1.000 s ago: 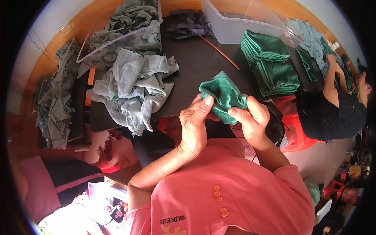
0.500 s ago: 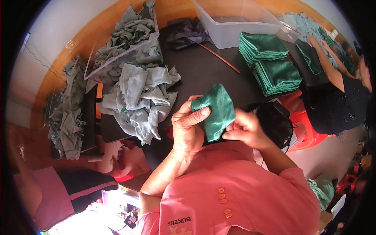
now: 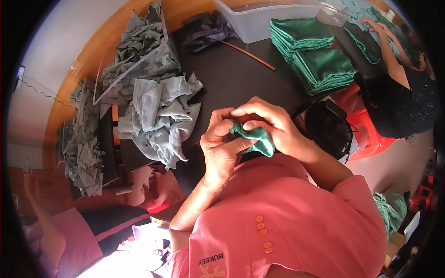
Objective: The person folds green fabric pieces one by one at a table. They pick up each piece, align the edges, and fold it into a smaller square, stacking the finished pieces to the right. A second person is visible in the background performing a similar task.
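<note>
Slanting from upper left down to lower right, the green cloth [image 3: 260, 137] is held between both hands, just above the pink shirt [image 3: 287, 213] and near the closer side of the dark surface [image 3: 232, 83]. Its long axis follows that slant, with the free corner pointing down and to the right. The left hand [image 3: 220, 141] is clamped on its upper left part, thumb laid across it. The right hand [image 3: 283, 132] has its thumb on the upper edge and its fingers arched over toward the left hand; whether those fingers grip the fabric cannot be told.

Around it, from the left: a long heap of grey-green cloth [image 3: 85, 148], a clear bin [image 3: 163, 46] packed with similar fabric, and a loose pale grey pile [image 3: 160, 111]. Next come a crumpled dark cloth [image 3: 206, 31], a thin reddish stick [image 3: 250, 55] lying aslant, and a translucent tub [image 3: 252, 25]. Two neighbouring stacks of folded green cloths [image 3: 324, 69] follow, then a co-worker's arms [image 3: 393, 53] reaching to pale blue fabric [image 3: 357, 11]. A black object [image 3: 327, 129] sits beyond the right forearm.

The fingers hide much of the green cloth; what shows is bunched, glossy and creased, with bright highlights.
</note>
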A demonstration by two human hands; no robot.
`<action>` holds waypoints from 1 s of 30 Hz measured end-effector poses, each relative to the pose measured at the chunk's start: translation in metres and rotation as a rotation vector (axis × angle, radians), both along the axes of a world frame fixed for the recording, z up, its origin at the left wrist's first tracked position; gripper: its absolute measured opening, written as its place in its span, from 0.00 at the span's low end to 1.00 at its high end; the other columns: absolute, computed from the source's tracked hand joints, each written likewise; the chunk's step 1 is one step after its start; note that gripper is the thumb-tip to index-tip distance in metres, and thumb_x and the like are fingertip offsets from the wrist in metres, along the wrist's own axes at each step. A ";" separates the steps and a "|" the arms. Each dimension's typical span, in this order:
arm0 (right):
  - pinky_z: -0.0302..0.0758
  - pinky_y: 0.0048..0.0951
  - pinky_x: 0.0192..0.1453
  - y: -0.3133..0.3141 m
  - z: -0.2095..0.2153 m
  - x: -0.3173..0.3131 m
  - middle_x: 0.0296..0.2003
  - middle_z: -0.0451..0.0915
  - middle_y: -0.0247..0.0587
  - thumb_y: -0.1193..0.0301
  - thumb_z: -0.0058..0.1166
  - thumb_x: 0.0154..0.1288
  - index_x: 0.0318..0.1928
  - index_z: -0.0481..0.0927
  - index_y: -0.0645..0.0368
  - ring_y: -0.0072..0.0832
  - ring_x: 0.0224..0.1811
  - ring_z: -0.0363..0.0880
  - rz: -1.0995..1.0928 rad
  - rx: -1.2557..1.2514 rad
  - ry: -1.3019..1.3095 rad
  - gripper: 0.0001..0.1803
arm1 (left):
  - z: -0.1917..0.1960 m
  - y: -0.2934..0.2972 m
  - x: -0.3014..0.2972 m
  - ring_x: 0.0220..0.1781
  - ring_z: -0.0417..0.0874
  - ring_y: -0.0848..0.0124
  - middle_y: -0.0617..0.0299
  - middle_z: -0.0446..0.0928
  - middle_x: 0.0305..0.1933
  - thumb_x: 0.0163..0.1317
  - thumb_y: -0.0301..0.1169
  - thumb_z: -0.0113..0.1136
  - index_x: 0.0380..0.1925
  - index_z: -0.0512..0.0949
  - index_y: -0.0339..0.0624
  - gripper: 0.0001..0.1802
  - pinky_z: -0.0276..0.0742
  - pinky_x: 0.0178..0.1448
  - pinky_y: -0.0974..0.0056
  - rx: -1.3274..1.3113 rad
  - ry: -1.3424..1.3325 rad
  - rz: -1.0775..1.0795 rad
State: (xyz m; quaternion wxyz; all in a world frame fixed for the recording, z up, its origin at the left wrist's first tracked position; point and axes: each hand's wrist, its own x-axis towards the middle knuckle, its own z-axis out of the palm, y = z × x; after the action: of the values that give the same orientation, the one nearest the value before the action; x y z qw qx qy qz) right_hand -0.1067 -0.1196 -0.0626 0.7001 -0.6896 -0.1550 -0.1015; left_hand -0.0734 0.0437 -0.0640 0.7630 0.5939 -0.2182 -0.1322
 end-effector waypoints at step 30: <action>0.72 0.20 0.36 -0.050 0.011 0.021 0.27 0.78 0.31 0.72 0.59 0.62 0.34 0.79 0.62 0.17 0.30 0.76 -0.192 0.079 0.182 0.06 | 0.010 -0.013 0.004 0.37 0.84 0.64 0.52 0.81 0.40 0.55 0.25 0.61 0.50 0.75 0.33 0.20 0.82 0.41 0.63 -0.169 0.798 -0.414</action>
State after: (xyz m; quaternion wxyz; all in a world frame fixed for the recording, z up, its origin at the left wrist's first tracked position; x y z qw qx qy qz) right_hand -0.0854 -0.1696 -0.0511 0.7251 -0.6793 -0.0198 -0.1110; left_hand -0.0693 0.0308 -0.0544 0.7908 0.3758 -0.0315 -0.4821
